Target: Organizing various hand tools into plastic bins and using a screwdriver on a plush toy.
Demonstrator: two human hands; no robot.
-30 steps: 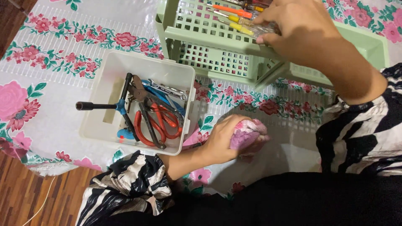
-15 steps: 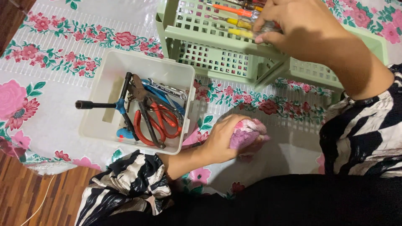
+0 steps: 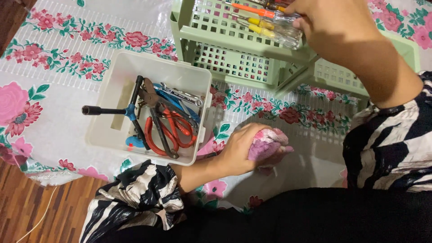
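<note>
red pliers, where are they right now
In the head view, the red pliers lie in the white bin at left of centre, beside a wrench, just left of the left hand gripping a pink cloth.

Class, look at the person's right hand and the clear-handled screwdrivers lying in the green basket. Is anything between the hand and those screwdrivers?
Nothing visible does. The right hand is over the green basket, its fingers at the clear handles of the screwdrivers, with no other tool lying between them. The left hand holds a pink cloth on the table, well apart.
</note>
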